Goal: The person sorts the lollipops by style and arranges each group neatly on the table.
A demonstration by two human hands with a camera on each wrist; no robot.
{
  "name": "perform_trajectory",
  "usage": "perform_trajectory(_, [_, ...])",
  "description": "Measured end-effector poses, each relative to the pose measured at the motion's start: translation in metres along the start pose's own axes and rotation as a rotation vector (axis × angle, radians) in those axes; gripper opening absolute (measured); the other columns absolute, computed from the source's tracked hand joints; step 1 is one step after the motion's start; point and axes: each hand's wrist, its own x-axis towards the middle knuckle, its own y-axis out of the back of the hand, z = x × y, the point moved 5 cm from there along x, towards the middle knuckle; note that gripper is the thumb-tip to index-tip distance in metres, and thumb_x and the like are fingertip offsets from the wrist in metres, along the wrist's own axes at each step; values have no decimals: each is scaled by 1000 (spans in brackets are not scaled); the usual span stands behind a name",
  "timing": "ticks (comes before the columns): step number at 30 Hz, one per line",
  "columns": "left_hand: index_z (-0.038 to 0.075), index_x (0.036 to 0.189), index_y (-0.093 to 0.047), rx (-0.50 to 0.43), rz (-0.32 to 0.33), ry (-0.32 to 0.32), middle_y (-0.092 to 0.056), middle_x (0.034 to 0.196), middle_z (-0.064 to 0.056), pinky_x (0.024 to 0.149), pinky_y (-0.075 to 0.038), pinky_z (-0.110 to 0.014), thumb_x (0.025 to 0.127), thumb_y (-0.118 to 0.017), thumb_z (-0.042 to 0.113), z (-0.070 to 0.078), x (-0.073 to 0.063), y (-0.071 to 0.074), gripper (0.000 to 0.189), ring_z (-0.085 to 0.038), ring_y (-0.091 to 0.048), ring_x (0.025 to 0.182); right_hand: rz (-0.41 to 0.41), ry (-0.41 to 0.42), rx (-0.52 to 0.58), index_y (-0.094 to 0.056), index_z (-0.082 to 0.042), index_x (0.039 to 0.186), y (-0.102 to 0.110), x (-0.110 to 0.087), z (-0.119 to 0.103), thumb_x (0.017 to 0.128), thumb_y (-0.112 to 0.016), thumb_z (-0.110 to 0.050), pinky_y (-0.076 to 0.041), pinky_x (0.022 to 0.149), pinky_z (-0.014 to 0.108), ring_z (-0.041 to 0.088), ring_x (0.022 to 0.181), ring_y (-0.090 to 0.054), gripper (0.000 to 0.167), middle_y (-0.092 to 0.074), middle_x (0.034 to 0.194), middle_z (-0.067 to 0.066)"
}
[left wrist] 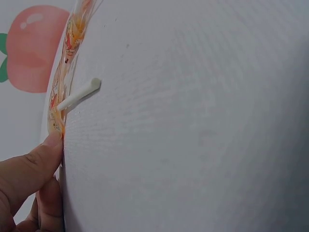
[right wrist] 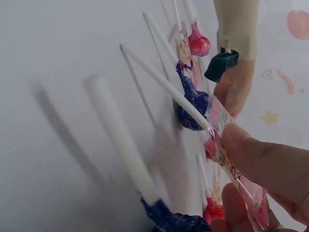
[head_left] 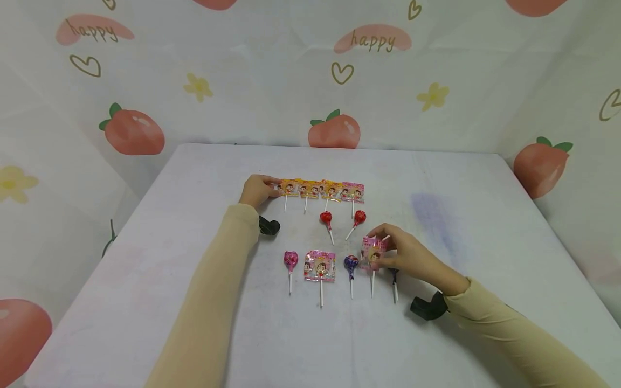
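Observation:
My right hand (head_left: 409, 256) pinches a flat lollipop in a pink wrapper (head_left: 372, 249), its white stick pointing toward me; the right wrist view shows thumb and fingers on the wrapper (right wrist: 224, 140). At the left end of the back row, my left hand (head_left: 259, 189) pinches the edge of a yellow-orange wrapped lollipop (head_left: 289, 187). Beside it lie more orange-wrapped lollipops (head_left: 309, 189) and a pink-wrapped one (head_left: 352, 192). A purple round lollipop (head_left: 351, 263) lies left of the held one; a dark lollipop (head_left: 395, 283) is partly hidden under my right hand.
Two red round lollipops (head_left: 326, 217) lie in the middle of the white table (head_left: 145, 258). In the front row are a pink round lollipop (head_left: 290, 260) and a flat pink-wrapped lollipop (head_left: 319, 265). A patterned cloth (head_left: 271, 70) hangs behind and at the sides.

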Motion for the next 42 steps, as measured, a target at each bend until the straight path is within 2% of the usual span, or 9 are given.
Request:
perform_trajectory(5, [16, 124, -68, -2, 2, 1, -59, 115, -10, 107, -35, -40, 87, -74, 15, -1, 1, 0, 38, -23, -45, 110, 34, 33, 38, -57, -7, 122, 3, -1, -2, 75, -82, -11, -52, 76, 31, 21, 93, -63, 53, -61, 121, 12])
perform_trajectory(10, [16, 124, -68, 0, -2, 6, -59, 114, -10, 107, -35, -40, 87, -73, 15, -1, 1, -1, 37, -23, -45, 109, 72, 66, 63, -59, -5, 120, 5, -1, -3, 77, -81, -11, -53, 78, 32, 22, 94, -61, 48, -61, 117, 13])
perform_trajectory(18, [16, 124, -68, 1, -1, 3, -59, 114, -10, 106, -36, -40, 86, -74, 15, -2, 3, 0, 38, -24, -45, 108, 91, 69, 80, -62, -9, 121, 8, 2, -4, 78, -79, -7, -53, 75, 27, 27, 100, -64, 46, -61, 121, 12])
perform_trajectory(25, [17, 125, -67, 12, -5, 0, -59, 115, -10, 105, -37, -40, 86, -74, 16, -2, 4, 0, 39, -23, -47, 107, 101, 64, 76, -64, -10, 120, 18, 6, -12, 79, -79, -13, -52, 74, 25, 27, 100, -66, 44, -63, 121, 12])
perform_trajectory(30, [16, 124, -68, 6, 2, -7, -60, 116, -11, 103, -38, -40, 86, -75, 17, -2, 3, 0, 39, -23, -48, 106, 150, 74, 101, -64, -10, 120, 35, 12, -19, 79, -80, -15, -52, 74, 24, 19, 94, -66, 45, -65, 114, 9])
perform_trajectory(36, [16, 123, -68, 5, 3, -7, -60, 117, -11, 103, -38, -40, 86, -75, 16, -1, 2, 0, 38, -24, -48, 105, 274, 116, 64, -62, -8, 123, 69, 16, -31, 82, -77, -15, -51, 71, 16, -1, 88, -63, 44, -66, 107, 10])
perform_trajectory(39, [16, 123, -69, -4, 4, 0, -60, 115, -11, 103, -38, -40, 86, -75, 15, -1, 1, 0, 37, -23, -47, 104, 339, 148, 61, -61, -5, 124, 85, 19, -36, 82, -77, -11, -51, 72, 14, -4, 86, -62, 46, -67, 105, 9])
perform_trajectory(42, [16, 123, -68, -2, 1, 2, -60, 116, -11, 104, -38, -41, 86, -74, 16, -1, 1, 0, 38, -23, -47, 105, 395, 154, 85, -60, -5, 124, 99, 24, -40, 81, -77, -10, -51, 73, 13, -3, 86, -63, 46, -68, 100, 0])
